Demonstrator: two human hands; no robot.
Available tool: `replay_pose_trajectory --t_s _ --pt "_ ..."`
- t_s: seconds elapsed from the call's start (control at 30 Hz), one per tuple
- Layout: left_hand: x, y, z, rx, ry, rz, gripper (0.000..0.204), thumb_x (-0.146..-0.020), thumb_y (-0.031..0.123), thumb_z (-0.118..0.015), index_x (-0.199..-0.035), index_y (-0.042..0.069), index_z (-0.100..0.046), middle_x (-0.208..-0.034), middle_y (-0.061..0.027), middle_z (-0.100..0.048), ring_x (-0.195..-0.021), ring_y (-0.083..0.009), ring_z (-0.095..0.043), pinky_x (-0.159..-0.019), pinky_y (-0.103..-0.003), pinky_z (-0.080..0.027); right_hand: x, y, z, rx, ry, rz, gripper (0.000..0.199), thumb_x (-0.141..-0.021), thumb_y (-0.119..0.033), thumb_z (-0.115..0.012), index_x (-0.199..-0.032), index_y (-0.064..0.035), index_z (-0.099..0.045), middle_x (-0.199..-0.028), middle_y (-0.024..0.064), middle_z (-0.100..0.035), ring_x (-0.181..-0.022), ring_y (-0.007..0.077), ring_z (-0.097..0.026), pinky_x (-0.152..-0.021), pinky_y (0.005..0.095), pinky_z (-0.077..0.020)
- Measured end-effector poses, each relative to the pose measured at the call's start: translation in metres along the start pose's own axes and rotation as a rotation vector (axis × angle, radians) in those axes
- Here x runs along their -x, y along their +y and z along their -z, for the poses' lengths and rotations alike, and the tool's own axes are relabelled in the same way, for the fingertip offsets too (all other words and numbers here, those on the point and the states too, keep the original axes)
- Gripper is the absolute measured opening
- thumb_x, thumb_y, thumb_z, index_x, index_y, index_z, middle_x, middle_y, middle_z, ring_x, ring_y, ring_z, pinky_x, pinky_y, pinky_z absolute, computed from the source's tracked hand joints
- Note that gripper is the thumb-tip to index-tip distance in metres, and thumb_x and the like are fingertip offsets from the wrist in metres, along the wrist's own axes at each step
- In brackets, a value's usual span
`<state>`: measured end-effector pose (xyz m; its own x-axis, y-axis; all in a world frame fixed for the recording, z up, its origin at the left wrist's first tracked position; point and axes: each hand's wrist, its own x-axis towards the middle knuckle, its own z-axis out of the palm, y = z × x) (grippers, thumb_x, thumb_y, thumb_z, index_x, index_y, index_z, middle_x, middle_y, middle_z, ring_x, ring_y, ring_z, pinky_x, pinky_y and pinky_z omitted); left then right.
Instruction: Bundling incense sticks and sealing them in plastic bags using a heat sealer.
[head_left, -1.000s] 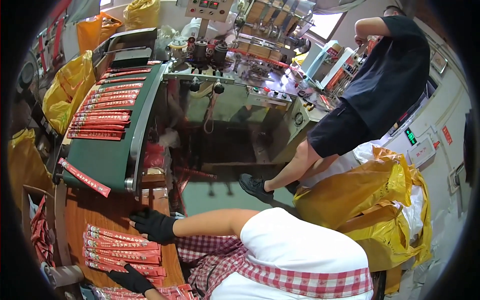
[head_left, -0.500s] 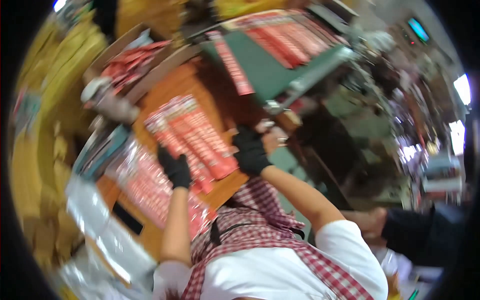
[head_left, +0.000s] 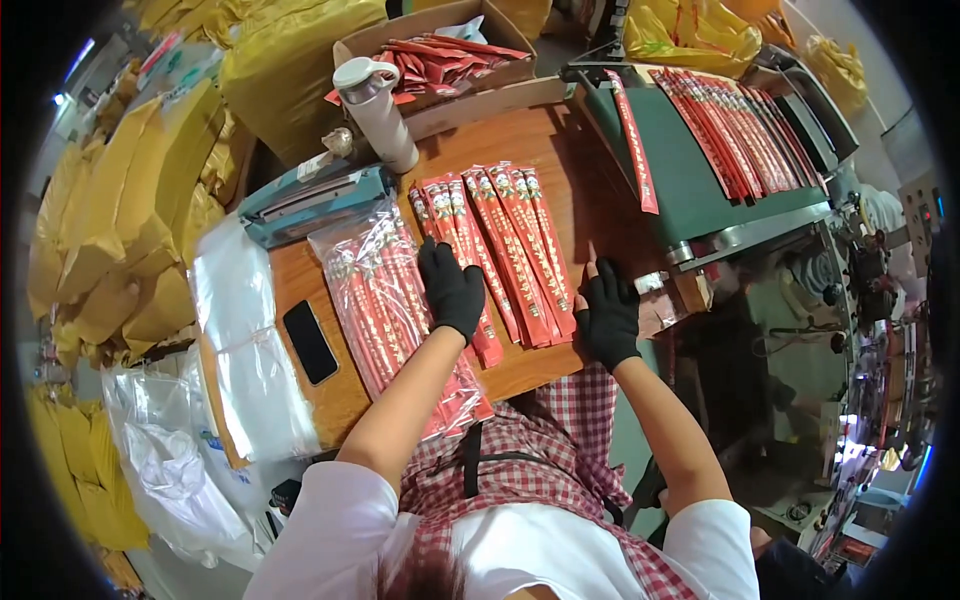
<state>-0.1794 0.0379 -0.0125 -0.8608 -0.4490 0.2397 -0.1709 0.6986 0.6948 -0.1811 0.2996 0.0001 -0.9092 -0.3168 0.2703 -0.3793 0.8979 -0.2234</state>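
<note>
Long slim red packets (head_left: 518,255) lie side by side in two groups on the wooden table (head_left: 425,158). My left hand (head_left: 455,295), in a black glove, rests flat on the left group with its fingers stretched out. Next to it lies a clear plastic bag (head_left: 365,300) filled with more such packets. My right hand (head_left: 608,318), gloved in black with bare thumb and index fingertips, is on the table just right of the packets. Its fingers are apart, and nothing shows in them.
On the right, a green conveyor belt (head_left: 670,140) carries more red packets. A cardboard box (head_left: 500,75), a white bottle (head_left: 385,125) and a blue-grey sealer (head_left: 315,205) stand farther back. At left lie a phone (head_left: 311,343) and flat clear bags (head_left: 245,350); yellow sacks (head_left: 130,190) are beyond.
The view has turned and steadied. My left hand has come onto the left group of packets; my right hand stays near their right side, its fingers now spread on the table.
</note>
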Motion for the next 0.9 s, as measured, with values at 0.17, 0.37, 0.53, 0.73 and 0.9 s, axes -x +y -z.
replay_pose_trajectory --t_s 0.17,0.37,0.53,0.73,0.9 --pt "0.003 0.022 0.004 -0.071 -0.112 0.042 0.069 -0.083 0.027 -0.07 -0.135 -0.003 -0.036 -0.15 -0.0284 -0.025 -0.139 -0.0443 -0.026 -0.112 -0.048 -0.029 -0.004 -0.004 0.005 -0.037 -0.049 -0.018 0.063 -0.093 -0.038 -0.052 -0.145 -0.0053 -0.038 -0.149 0.0177 -0.038 -0.126 0.0392 -0.043 -0.105 0.0482 -0.0319" --pt "0.005 0.023 -0.003 -0.05 -0.025 -0.025 0.075 -0.083 0.038 -0.072 -0.138 0.002 -0.037 -0.152 -0.0211 -0.027 -0.14 -0.0408 -0.026 -0.111 -0.047 -0.031 -0.009 -0.007 0.011 -0.037 -0.071 -0.035 0.071 -0.091 -0.052 -0.054 -0.144 -0.0065 -0.04 -0.151 0.0166 -0.035 -0.136 0.0401 -0.033 -0.113 0.0483 -0.0241" --pt "0.008 0.013 0.002 -0.068 0.018 -0.075 0.079 -0.082 0.035 -0.075 -0.142 0.003 -0.035 -0.149 -0.0236 -0.032 -0.139 -0.0392 -0.029 -0.112 -0.046 -0.03 -0.024 -0.016 0.002 -0.026 -0.033 0.263 0.059 -0.09 -0.049 -0.055 -0.138 -0.0145 -0.05 -0.146 0.0158 -0.042 -0.135 0.0412 -0.034 -0.11 0.0531 -0.026" --pt "-0.001 0.052 0.02 -0.236 -0.04 -0.353 0.077 -0.079 0.032 -0.074 -0.143 0.008 -0.039 -0.15 -0.0247 -0.03 -0.14 -0.0436 -0.025 -0.114 -0.053 -0.024 -0.088 -0.026 0.043 -0.066 -0.013 0.316 0.045 -0.085 -0.03 -0.063 -0.127 -0.0138 -0.059 -0.14 0.0157 -0.048 -0.133 0.0404 -0.038 -0.108 0.053 -0.0287" --pt "-0.012 0.1 0.0 -0.184 -0.263 -0.586 0.068 -0.08 0.028 -0.071 -0.139 0.006 -0.045 -0.15 -0.022 -0.033 -0.141 -0.0431 -0.025 -0.113 -0.052 -0.026 -0.167 0.027 0.092 0.209 0.344 0.229 0.041 -0.083 -0.023 -0.063 -0.124 -0.0164 -0.061 -0.141 0.0165 -0.047 -0.134 0.041 -0.037 -0.105 0.0521 -0.0324"
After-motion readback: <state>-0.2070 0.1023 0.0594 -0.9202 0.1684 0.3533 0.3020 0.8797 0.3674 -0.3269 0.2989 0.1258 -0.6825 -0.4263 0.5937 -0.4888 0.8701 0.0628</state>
